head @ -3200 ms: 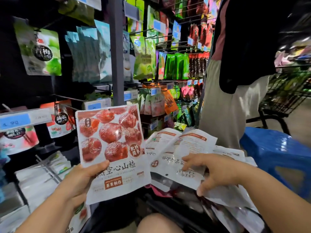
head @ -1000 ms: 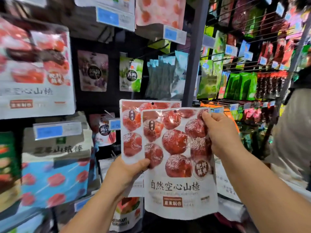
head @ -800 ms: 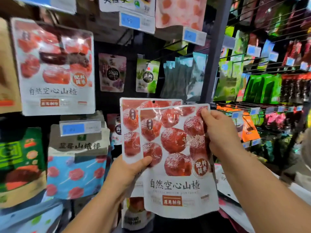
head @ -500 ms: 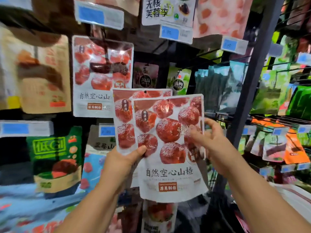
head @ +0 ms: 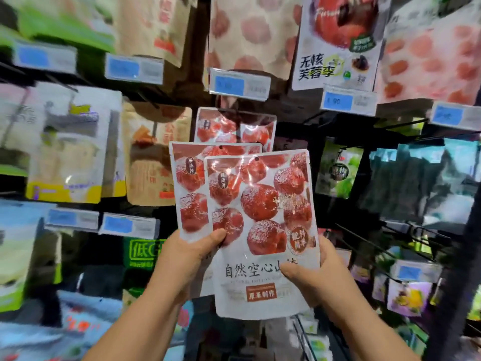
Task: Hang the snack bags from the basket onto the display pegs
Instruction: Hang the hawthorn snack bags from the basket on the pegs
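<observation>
The left hand (head: pixel 186 256) pinched the two snack bags (head: pixel 234 194) at their eight o'clock edge; the right hand (head: pixel 321 277) clasped the front bag (head: pixel 263 204) at four o'clock.

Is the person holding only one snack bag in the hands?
No: the left hand and right hand hold a front bag, with a rear bag overlapped behind it.

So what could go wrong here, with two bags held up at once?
The front bag and the rear bag overlap with their hang holes offset, so only one hole may get threaded. The left hand pinches both low down, so the rear one might slip out. The right hand also holds low, so the bag tops could flop when pushed on.
</observation>
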`<state>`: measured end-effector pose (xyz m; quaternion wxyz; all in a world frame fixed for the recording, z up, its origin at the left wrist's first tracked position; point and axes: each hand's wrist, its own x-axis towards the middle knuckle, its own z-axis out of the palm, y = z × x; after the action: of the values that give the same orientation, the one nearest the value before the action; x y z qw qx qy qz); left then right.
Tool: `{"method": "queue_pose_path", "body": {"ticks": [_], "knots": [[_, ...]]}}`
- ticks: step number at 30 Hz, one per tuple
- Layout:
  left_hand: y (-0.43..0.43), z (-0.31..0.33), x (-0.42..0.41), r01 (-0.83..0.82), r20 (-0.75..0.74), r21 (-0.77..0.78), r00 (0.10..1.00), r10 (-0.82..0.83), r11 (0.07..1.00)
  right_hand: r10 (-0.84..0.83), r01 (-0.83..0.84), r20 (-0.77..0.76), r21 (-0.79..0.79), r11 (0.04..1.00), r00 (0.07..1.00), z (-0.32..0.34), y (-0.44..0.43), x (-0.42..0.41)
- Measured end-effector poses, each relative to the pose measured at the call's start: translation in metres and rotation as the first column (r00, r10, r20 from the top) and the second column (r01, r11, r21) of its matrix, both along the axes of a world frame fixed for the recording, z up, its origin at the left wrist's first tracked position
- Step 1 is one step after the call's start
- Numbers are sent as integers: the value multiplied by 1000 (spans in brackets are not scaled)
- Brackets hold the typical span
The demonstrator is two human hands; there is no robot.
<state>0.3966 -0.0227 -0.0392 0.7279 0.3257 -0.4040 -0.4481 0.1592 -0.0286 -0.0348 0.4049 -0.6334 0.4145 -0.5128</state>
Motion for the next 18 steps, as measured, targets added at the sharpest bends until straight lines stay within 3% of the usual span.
{"method": "queue_pose_path", "body": {"ticks": [6, 14, 18], "knots": [[1, 23, 44, -118, 167, -17, 979, 119, 993, 42, -37, 88, -66, 997, 995, 16, -21, 32], [8, 41, 95, -137, -41, -54, 990, 135, 989, 58, -28, 178, -169, 985, 982, 49, -46, 61], [15, 45, 109, -210, -19, -97, 978, 209, 973, 46, -5, 209, -195, 981, 977, 61, -51, 75]]}}
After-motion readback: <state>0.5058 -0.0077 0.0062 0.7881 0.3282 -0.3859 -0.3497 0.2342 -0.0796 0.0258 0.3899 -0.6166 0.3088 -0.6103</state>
